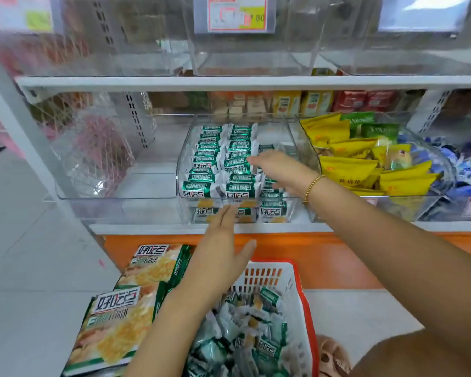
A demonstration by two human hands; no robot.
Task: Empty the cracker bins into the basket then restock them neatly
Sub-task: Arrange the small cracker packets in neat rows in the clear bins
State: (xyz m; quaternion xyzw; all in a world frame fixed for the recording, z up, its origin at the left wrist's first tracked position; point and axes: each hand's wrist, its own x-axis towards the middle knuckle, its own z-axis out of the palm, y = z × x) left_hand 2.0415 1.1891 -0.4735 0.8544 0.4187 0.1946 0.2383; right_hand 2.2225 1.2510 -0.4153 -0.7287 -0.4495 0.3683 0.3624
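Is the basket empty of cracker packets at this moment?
No, the basket holds a loose pile of green-and-white cracker packets.

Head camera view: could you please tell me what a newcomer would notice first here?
Probably the clear middle bin on the shelf, with green cracker packets lined up in neat rows and the right hand reaching in over them. Below, the left hand hovers above a white basket heaped with loose packets, beside large cracker bags on the floor.
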